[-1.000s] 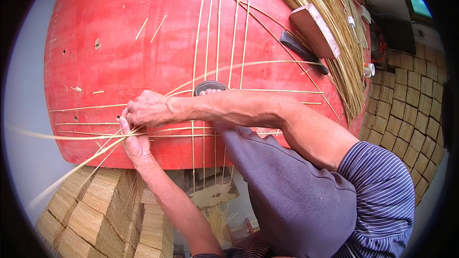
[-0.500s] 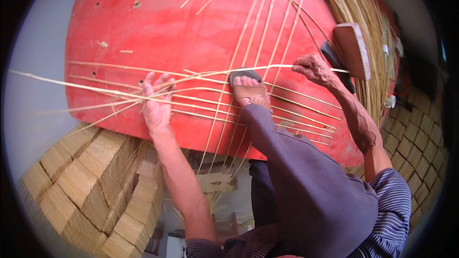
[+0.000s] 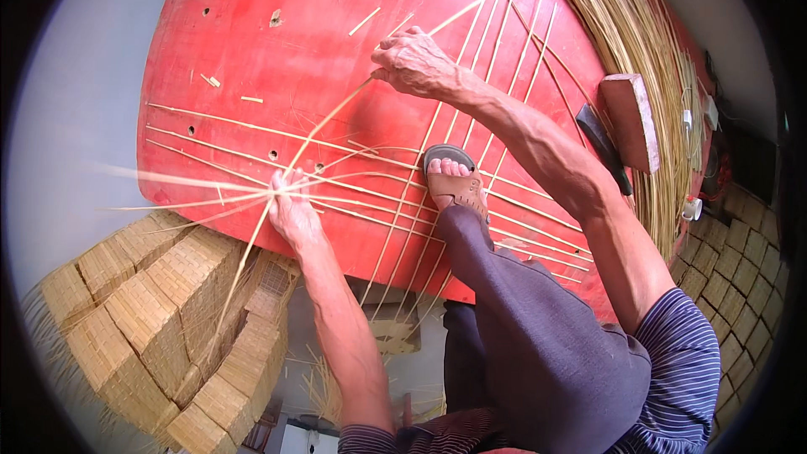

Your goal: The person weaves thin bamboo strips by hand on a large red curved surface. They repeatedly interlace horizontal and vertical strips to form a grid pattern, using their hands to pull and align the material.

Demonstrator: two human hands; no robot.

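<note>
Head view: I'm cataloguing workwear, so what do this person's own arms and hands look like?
The left hand and right hand are bare, with no gloves visible, and both forearms are bare too. Above them are dark fabric sleeves with thin white stripes.

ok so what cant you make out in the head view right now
All in the head view:
Bamboo strips under the sandalled foot: covered by it.
How many strips the left hand grips: they overlap there.
Those strips' far left ends: some blurred.
The stretch inside the right hand: covered by the hand.
The strip bundle's far end: cut off by the top edge.
What lies beneath the brick: covered by it.
</note>
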